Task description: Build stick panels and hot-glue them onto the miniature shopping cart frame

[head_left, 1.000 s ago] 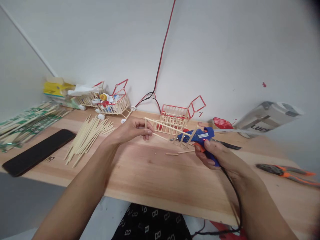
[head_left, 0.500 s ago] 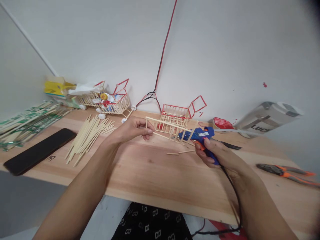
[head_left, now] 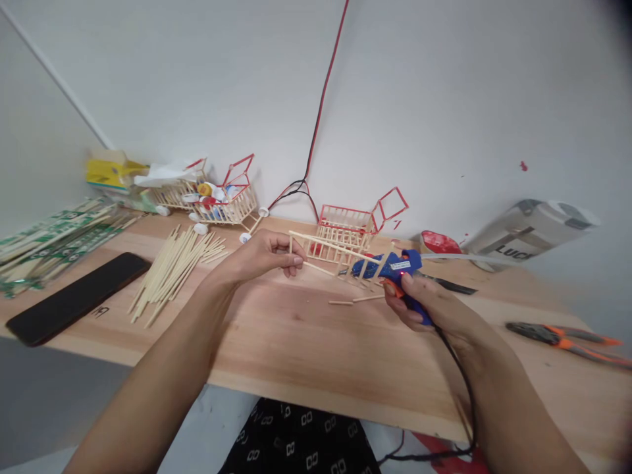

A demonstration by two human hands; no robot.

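Tabletop (head_left: pixel 306 359), right grip (head_left: pixel 428 304) round glue gun (head_left: pixel 411 261)

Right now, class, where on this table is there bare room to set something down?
Bare wood: the table between the left forearm and right forearm, in front of the offcuts; and the patch in front of the pliers. Crowded: the back edge, lined with carts; the left end, with sticks, packets and black slab; and around the held frame and glue gun.

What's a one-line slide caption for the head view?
Left hand holding a stick frame, right hand gripping a blue glue gun, at a wooden table.
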